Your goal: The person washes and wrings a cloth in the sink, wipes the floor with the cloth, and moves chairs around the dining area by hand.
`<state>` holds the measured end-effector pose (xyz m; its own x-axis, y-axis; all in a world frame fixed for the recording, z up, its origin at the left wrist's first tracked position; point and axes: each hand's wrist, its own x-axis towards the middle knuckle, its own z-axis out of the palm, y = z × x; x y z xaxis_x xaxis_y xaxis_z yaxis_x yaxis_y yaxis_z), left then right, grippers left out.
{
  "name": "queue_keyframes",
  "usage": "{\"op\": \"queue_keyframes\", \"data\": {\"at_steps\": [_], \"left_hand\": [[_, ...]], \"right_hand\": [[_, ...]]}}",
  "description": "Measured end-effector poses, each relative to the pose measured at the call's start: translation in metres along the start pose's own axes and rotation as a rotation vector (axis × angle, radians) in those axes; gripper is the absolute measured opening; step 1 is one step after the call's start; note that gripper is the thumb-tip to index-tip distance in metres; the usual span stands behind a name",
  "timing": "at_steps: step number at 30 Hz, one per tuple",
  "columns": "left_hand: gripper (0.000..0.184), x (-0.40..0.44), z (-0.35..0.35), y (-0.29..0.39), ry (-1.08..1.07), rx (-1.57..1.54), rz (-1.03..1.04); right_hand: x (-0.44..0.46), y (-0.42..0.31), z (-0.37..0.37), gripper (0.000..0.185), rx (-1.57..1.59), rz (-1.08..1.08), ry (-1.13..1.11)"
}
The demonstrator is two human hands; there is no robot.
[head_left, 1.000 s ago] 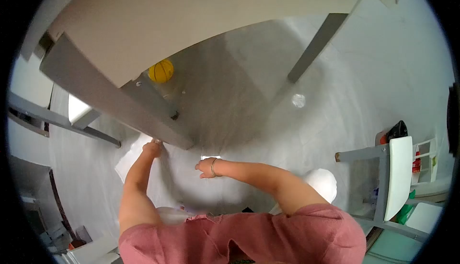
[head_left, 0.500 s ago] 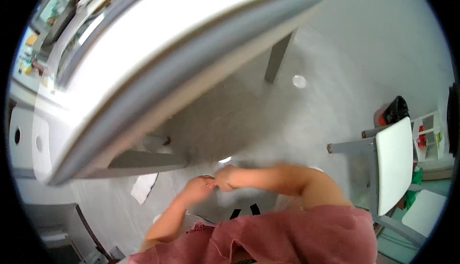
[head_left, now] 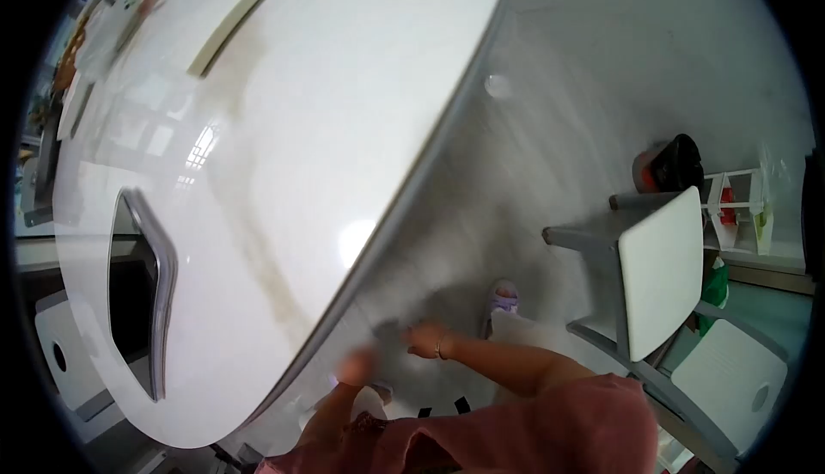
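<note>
My right hand (head_left: 424, 338), with a thin bracelet (head_left: 439, 348) on its wrist, hangs low over the floor in front of my body. Its fingers look loosely apart, and no object shows in them. Further left, my left hand (head_left: 357, 367) is smeared by motion, so its fingers cannot be made out. Both hands are apart from each other, beside the edge of a large white table (head_left: 344, 130). A foot in a light purple sandal (head_left: 504, 299) shows beyond my right hand.
A pale strip-like object (head_left: 249, 14) lies on the tabletop, which has a dark cutout (head_left: 131, 311) on the left. At right stand white chairs (head_left: 657, 272), a black-lined bin (head_left: 673, 166) and a white rack (head_left: 737, 207). Another chair (head_left: 73, 354) is at far left.
My hands were together and are now separated, the right one moved rightward. The view has shifted: the tabletop now shows broadly from above, and the chairs at right sit further left in view.
</note>
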<state>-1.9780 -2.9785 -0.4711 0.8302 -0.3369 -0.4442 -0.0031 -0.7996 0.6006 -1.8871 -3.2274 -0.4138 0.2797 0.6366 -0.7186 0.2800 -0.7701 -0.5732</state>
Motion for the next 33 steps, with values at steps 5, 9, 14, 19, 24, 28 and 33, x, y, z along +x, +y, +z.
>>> {"op": "queue_keyframes", "data": {"at_steps": [5,9,14,19,24,28,33], "left_hand": [[0.023,-0.043,0.007,0.038,-0.057,-0.027,-0.001],[0.021,-0.066,-0.056,0.138,-0.181,-0.108,-0.053],[0.025,-0.073,-0.132,0.229,-0.349,-0.094,-0.005],[0.028,-0.036,-0.163,0.296,-0.505,0.136,0.114],[0.029,0.013,-0.192,0.417,-0.465,0.156,0.253],[0.027,0.036,-0.19,0.494,-0.411,0.132,0.277],[0.028,0.047,-0.18,0.593,-0.456,0.145,0.326]], "right_hand": [[-0.015,0.018,0.033,0.047,0.402,0.004,0.366],[-0.051,0.014,0.089,0.048,0.461,0.043,0.65],[-0.22,-0.021,0.039,0.042,0.804,0.283,0.828],[-0.356,-0.021,0.118,0.033,1.454,0.631,1.249],[-0.5,-0.049,0.241,0.026,2.489,0.945,1.712],[-0.617,-0.025,0.337,0.029,2.369,1.234,2.486],[-0.738,0.011,0.299,0.03,2.179,1.009,2.639]]}}
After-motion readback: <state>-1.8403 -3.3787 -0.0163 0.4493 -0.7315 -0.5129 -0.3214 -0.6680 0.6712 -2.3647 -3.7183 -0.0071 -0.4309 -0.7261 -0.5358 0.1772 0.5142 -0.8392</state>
